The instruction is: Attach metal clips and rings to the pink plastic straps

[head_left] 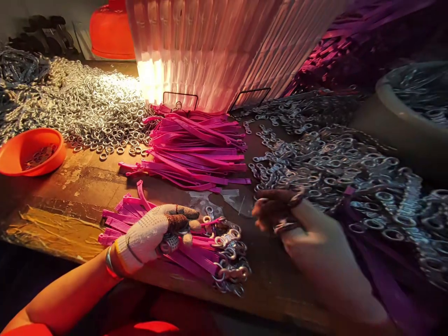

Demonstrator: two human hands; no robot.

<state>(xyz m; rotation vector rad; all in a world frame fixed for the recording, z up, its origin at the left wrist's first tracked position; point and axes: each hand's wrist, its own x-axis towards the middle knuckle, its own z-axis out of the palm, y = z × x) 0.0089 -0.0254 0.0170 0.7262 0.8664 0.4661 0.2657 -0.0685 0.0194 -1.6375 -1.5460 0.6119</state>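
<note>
Gloved left hand (154,233) grips a bundle of pink straps (196,252) at six o'clock on the tabletop (70,186); bare right hand (280,214), at three o'clock beside it, pinches a metal clasp (285,226).

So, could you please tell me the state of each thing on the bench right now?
left hand: gloved, gripping the strap bundle
strap bundle: held, metal rings at one end
right hand: bare, blurred, at the clasp pile
loose pink straps: heaped flat, unheld
orange bowl: upright, nearly empty
</note>
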